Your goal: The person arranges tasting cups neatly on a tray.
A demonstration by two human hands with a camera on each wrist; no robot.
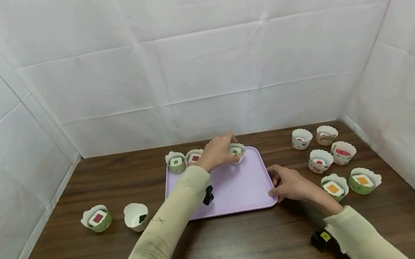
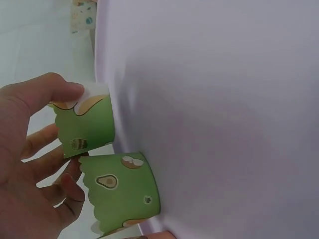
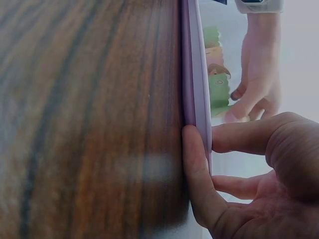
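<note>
A lilac tray (image 1: 237, 192) lies on the dark wooden table. My left hand (image 1: 217, 152) reaches over its far side and holds a green paper cupcake cup (image 1: 237, 152) with a white, green-marked piece inside. In the left wrist view, the thumb is on that cup's (image 2: 92, 124) rim and fingers are behind it; a second green cup (image 2: 122, 191) stands close by. Left of the hand on the tray are a green cup (image 1: 175, 163) and a cup with a red-marked piece (image 1: 194, 155). My right hand (image 1: 290, 183) grips the tray's right edge near the front corner.
Several paper cups stand right of the tray, white ones (image 1: 320, 162) farther back, green ones (image 1: 364, 181) nearer. To the left are a green cup (image 1: 97, 218) and a white-lined cup (image 1: 136, 216) with a black-marked piece. White cloth (image 1: 199, 72) walls surround the table.
</note>
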